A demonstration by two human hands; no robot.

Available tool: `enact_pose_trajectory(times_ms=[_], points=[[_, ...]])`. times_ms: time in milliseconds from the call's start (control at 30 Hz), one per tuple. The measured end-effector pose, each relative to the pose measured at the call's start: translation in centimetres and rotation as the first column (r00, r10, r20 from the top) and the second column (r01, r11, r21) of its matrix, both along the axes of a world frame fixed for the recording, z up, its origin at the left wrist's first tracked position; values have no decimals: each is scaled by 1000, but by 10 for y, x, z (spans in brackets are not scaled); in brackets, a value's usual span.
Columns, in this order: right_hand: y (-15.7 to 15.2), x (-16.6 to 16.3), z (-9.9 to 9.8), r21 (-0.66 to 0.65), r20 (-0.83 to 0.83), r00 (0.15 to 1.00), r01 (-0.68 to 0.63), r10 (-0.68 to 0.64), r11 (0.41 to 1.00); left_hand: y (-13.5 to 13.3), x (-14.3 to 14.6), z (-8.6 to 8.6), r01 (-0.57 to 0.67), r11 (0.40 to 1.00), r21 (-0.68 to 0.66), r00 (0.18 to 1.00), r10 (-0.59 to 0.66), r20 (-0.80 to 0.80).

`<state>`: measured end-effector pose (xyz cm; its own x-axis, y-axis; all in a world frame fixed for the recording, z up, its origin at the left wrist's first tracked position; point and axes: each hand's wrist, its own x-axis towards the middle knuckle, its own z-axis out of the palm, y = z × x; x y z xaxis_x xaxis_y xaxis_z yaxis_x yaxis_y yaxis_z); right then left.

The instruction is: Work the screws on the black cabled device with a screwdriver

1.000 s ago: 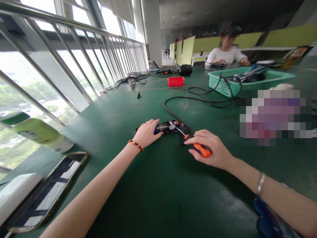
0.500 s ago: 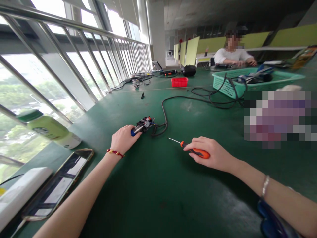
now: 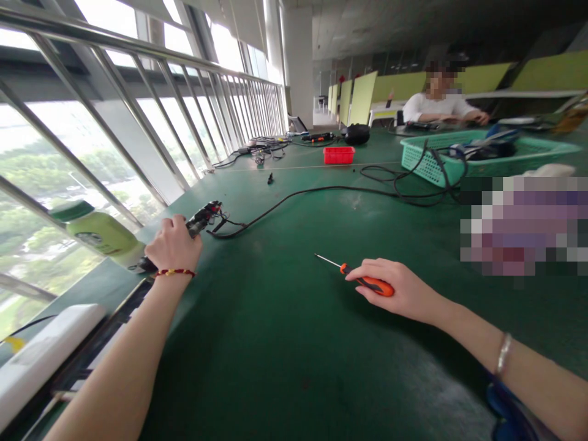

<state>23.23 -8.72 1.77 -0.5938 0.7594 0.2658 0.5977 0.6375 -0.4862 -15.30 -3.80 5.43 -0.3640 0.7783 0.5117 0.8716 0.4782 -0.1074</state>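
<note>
My left hand (image 3: 173,246) is closed around a small black device with exposed wires (image 3: 204,217), held at the left side of the green table (image 3: 294,343) close to the window railing. A black cable (image 3: 294,196) trails from the device across the table toward the right. My right hand (image 3: 404,293) rests on the table, closed on an orange-handled screwdriver (image 3: 362,280) whose thin metal shaft points left and away from me.
A green-capped bottle (image 3: 98,231) lies by the railing; a phone (image 3: 98,343) and a white object (image 3: 41,355) sit near my left arm. A teal basket (image 3: 427,165) of cables and a red box (image 3: 339,155) stand farther back. Another person (image 3: 438,107) sits at the far end.
My left hand has dragged the device leftward toward the railing, pulling its cable out straighter. My right hand has lifted the screwdriver off the device and stayed near the table's middle.
</note>
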Motion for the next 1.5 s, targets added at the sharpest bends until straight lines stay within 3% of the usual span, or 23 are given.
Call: enact_pose_trajectory(times_ms=[167,500,667,867,1033,1100,1167,1300,1400,1500], points=[[0,-1,1,-31,6,1000,-1,1,1000,3,-19,-9,-26,1000,-13,995,25,-98],[-1,-2,3,-45,3,1000,-2,2,999,5,-18,-13,5,1000,15,987,-3,-159],[-1,-2,3,-31,-8,1000,-15,15,999,0,-17,-10,106,992,64,989,-99,-109],[1,-3,0,-1,-15,1000,-23,23,1000,-2,-3,-1,148,984,101,985,-137,-103],[1,-4,0,59,-82,996,31,-27,998,0,31,4,307,948,77,952,-307,-19],[0,-4,1,95,-120,992,41,-30,995,3,52,0,415,909,29,907,-416,60],[-1,-4,1,128,-153,988,43,-23,991,7,77,-8,560,828,-37,824,-551,133],[-5,-3,4,176,-207,978,50,-12,983,18,126,-21,824,553,-125,565,-784,256],[-6,-2,5,188,-219,976,47,-5,981,30,153,-22,900,403,-165,434,-859,271],[-4,-2,5,170,-202,979,43,-8,985,44,166,-21,913,356,-202,401,-876,269]])
